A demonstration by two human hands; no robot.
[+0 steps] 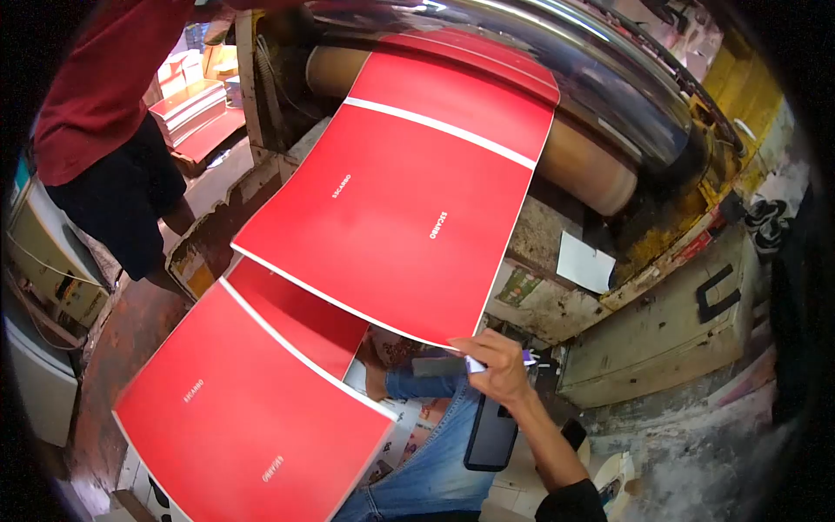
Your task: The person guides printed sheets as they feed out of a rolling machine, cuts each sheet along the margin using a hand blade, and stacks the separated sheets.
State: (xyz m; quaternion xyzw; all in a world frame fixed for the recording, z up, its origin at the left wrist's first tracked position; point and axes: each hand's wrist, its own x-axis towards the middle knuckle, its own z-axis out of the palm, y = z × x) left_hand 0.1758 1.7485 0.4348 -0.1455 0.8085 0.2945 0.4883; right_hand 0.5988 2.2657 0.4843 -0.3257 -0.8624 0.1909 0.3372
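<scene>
My right hand [500,370] is closed around a small purple-and-white object [476,364], whose kind I cannot make out. Its fingertips are at the lower right corner of a red printed sheet [391,226], which has white edges and small white lettering. This sheet hangs from the rollers of a machine. Below it, a second red printed sheet [261,418] slants down to the lower left, with a white stripe across it. My left hand is outside the view.
A large shiny roller [600,78] runs across the top, above a brown roller [587,165]. A person in a red shirt [104,87] stands at the left. A dark phone [491,435] rests by my jeans. A metal box [661,322] and white paper [585,261] are at the right.
</scene>
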